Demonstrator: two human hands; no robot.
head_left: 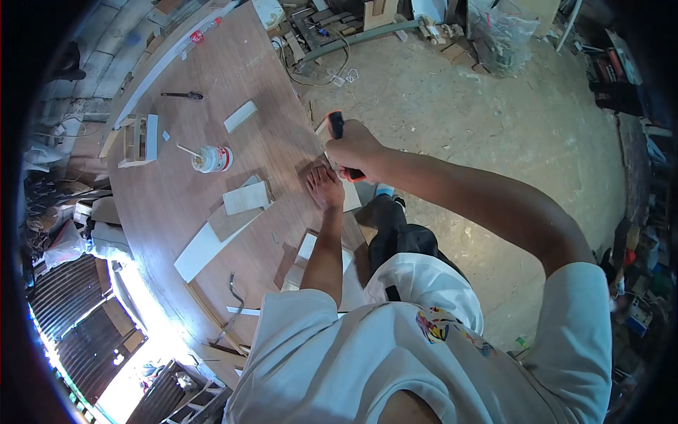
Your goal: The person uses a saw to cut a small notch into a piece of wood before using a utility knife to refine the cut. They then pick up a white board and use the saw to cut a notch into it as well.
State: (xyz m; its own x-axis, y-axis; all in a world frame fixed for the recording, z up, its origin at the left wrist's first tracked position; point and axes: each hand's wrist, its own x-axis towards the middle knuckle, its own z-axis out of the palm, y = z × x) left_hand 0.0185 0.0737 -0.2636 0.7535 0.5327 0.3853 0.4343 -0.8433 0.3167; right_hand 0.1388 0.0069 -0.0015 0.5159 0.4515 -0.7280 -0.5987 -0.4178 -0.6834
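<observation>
My right hand (355, 147) is wrapped round an orange and black tool handle (336, 125) at the table's right edge. Part of the tool is hidden by the hand. Just left of it my left hand (325, 187) lies with fingers spread on the wooden table edge, beside a pale board (350, 196) that juts past the edge. On the table, a jar (212, 159) with a stick in it stands to the left. A small white block (246, 198) rests over a longer white board (205, 249) below the jar.
The brown table (268, 127) also bears a white strip (241, 116), a dark tool (182, 95), a small wooden frame (141, 140), a bottle (200, 34) and a curved metal tool (235, 300). Wood scraps and a plastic bag (500, 39) lie on the floor beyond.
</observation>
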